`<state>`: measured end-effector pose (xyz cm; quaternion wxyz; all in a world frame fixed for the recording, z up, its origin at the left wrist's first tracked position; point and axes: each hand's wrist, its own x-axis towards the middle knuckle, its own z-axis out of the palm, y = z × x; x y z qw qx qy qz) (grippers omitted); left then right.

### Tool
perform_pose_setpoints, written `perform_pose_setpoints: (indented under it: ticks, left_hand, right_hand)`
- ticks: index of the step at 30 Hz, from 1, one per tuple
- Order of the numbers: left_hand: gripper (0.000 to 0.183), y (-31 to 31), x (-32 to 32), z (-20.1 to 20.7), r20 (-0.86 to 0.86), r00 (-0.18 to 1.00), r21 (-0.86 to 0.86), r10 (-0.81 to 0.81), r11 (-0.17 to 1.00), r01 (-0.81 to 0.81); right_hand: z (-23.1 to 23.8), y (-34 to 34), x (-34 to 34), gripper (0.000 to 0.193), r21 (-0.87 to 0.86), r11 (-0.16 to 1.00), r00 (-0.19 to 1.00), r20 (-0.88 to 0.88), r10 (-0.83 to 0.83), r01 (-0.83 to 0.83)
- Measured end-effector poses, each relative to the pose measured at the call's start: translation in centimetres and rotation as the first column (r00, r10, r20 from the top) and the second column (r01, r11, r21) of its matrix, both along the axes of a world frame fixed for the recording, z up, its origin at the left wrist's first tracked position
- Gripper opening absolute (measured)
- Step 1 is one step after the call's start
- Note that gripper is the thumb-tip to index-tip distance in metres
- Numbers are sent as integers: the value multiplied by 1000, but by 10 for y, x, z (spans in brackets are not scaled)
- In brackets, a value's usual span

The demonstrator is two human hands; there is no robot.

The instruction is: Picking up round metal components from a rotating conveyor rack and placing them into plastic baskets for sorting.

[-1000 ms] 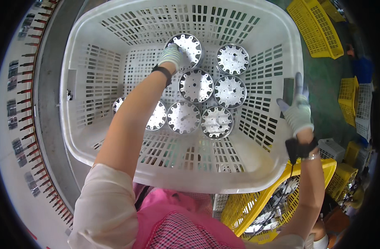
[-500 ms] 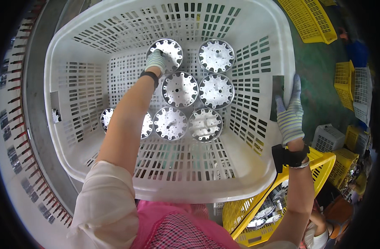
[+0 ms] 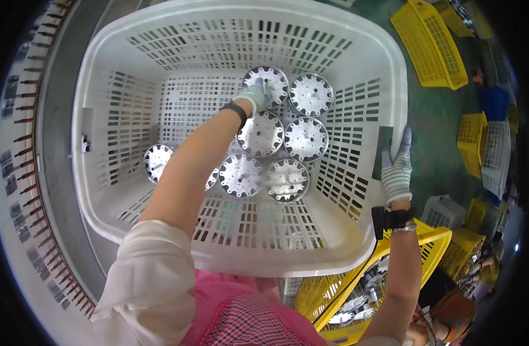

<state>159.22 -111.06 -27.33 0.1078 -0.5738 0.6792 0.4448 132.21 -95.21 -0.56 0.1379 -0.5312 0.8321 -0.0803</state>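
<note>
Inside a large white plastic basket point(image 3: 97, 69), my left hand point(image 3: 254, 97), in a striped glove, reaches to a round metal disc point(image 3: 276, 81) with a notched edge. Its fingers are closed at the disc's middle; the fingertips are partly hidden. Similar discs lie around it: one disc point(image 3: 311, 94) to its right, another disc point(image 3: 260, 134) just nearer me, and several more along the near side. My left forearm partly covers one of these. My gloved right hand point(image 3: 397, 173) rests on the basket's right rim, fingers stretched along it and thumb spread apart by the handle opening.
Below the right rim, a yellow crate point(image 3: 437, 235) holds several metal parts point(image 3: 356, 300). More yellow crates point(image 3: 432, 46) and a grey crate point(image 3: 443, 211) stand on the green floor to the right. Along the left runs a white panel with red-tipped pegs point(image 3: 25, 138).
My left hand and the disc under it have shifted right, closer to the neighbouring disc. My right hand stays at the basket rim. The whole view has shifted slightly.
</note>
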Motion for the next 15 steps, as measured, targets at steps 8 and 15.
perform_pose_setpoints:
  ticks: [8, 15]
  left_hand:
    - [35, 64, 251, 233, -30, 982, -55, -189, 981, 187]
    - [38, 141, 391, 358, -121, 993, -446, 13, 893, -66]
  right_hand:
    - [-17, -53, 44, 63, -55, 920, 918, 62, 392, -389]
    - [-27, -48, -17, 77, -37, 945, 941, -106, 320, -325]
